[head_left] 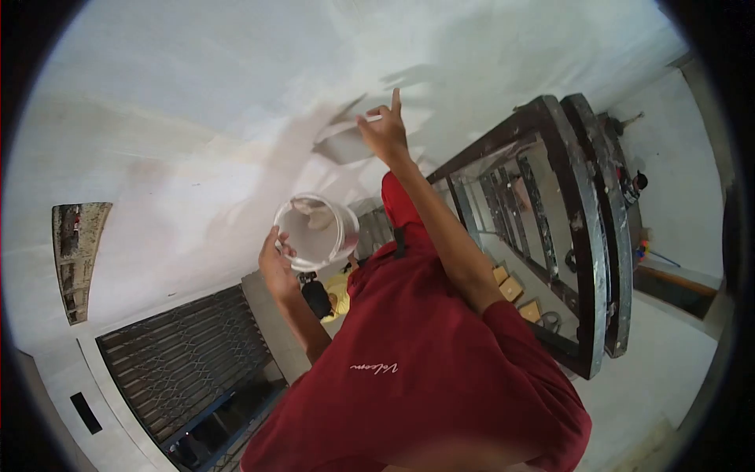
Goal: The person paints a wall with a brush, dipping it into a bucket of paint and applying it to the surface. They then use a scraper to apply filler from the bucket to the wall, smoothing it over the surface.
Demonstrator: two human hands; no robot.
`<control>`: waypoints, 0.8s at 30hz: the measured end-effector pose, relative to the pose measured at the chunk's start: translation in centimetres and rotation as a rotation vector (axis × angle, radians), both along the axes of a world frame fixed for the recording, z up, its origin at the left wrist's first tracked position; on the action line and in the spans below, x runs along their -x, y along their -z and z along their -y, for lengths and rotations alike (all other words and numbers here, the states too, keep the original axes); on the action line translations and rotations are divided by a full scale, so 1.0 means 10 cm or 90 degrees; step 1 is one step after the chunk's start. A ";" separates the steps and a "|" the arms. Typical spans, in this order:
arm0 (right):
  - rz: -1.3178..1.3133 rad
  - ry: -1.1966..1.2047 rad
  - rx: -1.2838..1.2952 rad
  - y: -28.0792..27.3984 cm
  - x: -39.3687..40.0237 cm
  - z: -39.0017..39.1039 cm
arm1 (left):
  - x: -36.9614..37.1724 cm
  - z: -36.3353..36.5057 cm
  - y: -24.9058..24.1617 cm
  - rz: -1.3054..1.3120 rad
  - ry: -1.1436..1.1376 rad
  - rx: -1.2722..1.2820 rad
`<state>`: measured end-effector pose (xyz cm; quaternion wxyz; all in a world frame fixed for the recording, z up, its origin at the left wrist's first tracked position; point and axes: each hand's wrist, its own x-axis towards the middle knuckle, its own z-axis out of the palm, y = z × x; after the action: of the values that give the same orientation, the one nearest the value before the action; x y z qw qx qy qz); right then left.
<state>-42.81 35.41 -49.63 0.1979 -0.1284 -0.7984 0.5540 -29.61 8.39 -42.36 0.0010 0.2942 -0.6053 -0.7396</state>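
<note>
My left hand (277,259) grips the rim of a white bucket (344,236), fingers over the edge. The bucket is tilted so its inside shows, with a pale smear or lump of material (313,214) near the upper rim. My right hand (385,135) is raised close to the pale wall (236,118), index finger stretched upward and the other fingers bent. It seems to pinch a thin, flat, pale blade (343,144); shadows on the wall blur its outline.
A dark, paint-spotted metal frame (583,236) stands on the right. Far below, a person in yellow (338,296) is on the floor, and several boxes (511,289) lie behind the frame. A folding metal gate (185,358) is at lower left, a wall opening (79,259) above it.
</note>
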 end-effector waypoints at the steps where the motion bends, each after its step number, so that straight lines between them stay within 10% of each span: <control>1: 0.021 -0.009 0.028 0.00 0.11 0.00 | -0.01 0.02 0.01 0.011 0.006 0.004; 24: -0.026 -0.092 0.054 0.19 0.43 -0.01 | -0.38 0.19 0.01 0.011 -0.073 -0.007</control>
<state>-47.10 35.49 -51.52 0.1681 -0.0673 -0.7772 0.6026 -25.83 6.51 -42.48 0.0367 0.3346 -0.5832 -0.7393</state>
